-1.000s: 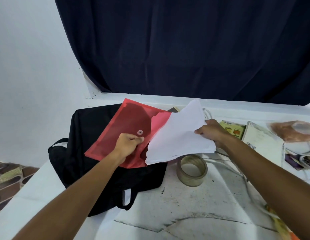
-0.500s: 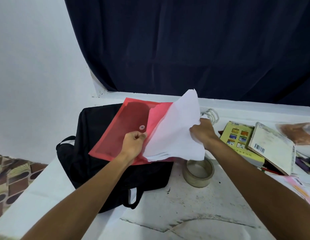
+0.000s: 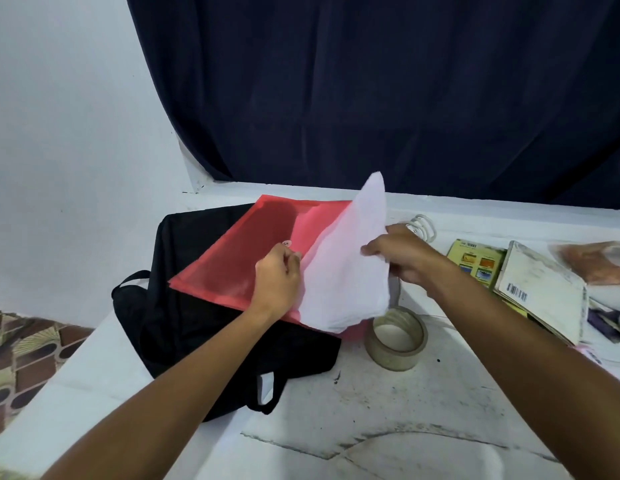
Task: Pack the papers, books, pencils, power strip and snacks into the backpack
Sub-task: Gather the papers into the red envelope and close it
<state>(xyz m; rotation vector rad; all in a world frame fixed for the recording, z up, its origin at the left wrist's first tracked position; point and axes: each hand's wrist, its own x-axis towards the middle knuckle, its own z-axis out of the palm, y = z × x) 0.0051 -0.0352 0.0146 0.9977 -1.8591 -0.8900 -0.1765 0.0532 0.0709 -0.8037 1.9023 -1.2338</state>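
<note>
In the head view, the left hand (image 3: 279, 282) pinched the open edge of a red folder (image 3: 239, 261), close to its small round button (image 3: 286, 242). The folder lay tilted on top of a black backpack (image 3: 184, 317), which rested flat on a white table (image 3: 370, 410). The right hand (image 3: 402, 258) gripped a bundle of white papers (image 3: 346, 271) with curled fingers, and the lower part of the papers was inside the mouth of the folder, while the top corner stood up above it. Just beside the folder, toward the right, a roll of clear tape (image 3: 396, 337) lay on the table. Behind the right hand there was a coiled white cable (image 3: 422, 226). Further right, two books (image 3: 530, 285) lay one partly over the other, and near the right edge there was a clear bag of snacks (image 3: 592, 261). A dark curtain (image 3: 370, 91) hung behind the table.
</note>
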